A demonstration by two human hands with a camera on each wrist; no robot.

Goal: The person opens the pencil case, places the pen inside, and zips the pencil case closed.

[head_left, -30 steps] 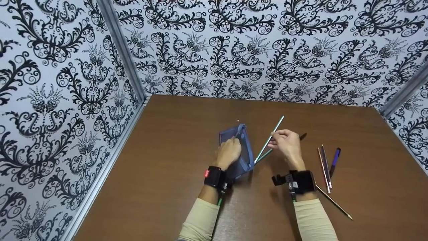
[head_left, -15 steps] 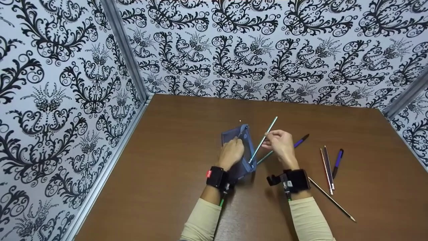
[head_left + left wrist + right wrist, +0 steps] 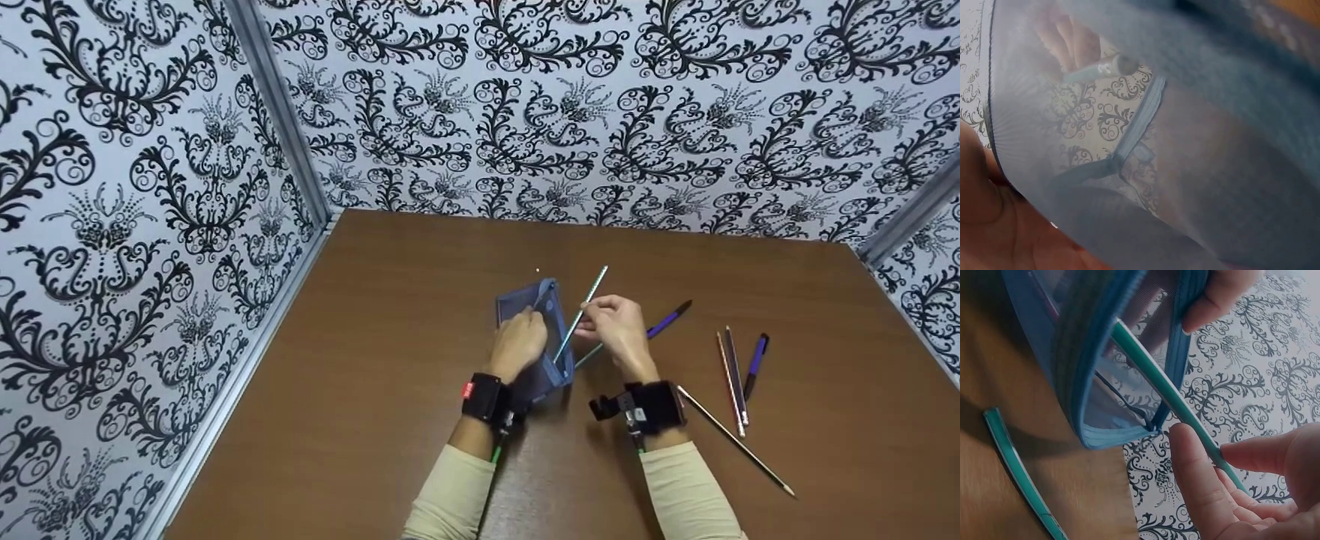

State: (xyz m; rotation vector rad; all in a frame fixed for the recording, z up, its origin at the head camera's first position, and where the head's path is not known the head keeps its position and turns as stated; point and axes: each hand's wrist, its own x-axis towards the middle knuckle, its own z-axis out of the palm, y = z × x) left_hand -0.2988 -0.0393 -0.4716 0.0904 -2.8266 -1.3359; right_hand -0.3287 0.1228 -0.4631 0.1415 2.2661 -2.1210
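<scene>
A blue mesh pencil case (image 3: 515,303) is held up off the table by my left hand (image 3: 517,343). In the right wrist view, the left fingertips grip the zipped edge beside the gaping mouth (image 3: 1086,391). My right hand (image 3: 619,334) pinches a green-and-white pencil (image 3: 1154,377) between thumb and fingers. The pencil slants, with its lower end inside the case's mouth. Through the mesh in the left wrist view, the pencil's end (image 3: 1114,66) shows. A second green pencil (image 3: 1016,464) lies on the table below the case.
A blue pen with a dark tip (image 3: 667,320) lies behind the right hand. Farther right are two pencils (image 3: 731,379) side by side and another blue pen (image 3: 756,366). A lone pencil (image 3: 739,442) lies near the right forearm. Patterned walls (image 3: 562,112) bound the brown table (image 3: 390,337).
My right hand has moved left, carrying the pencil's lower end from beside the case into its mouth. The blue pen behind the hand has come into fuller view. The left hand keeps its grip.
</scene>
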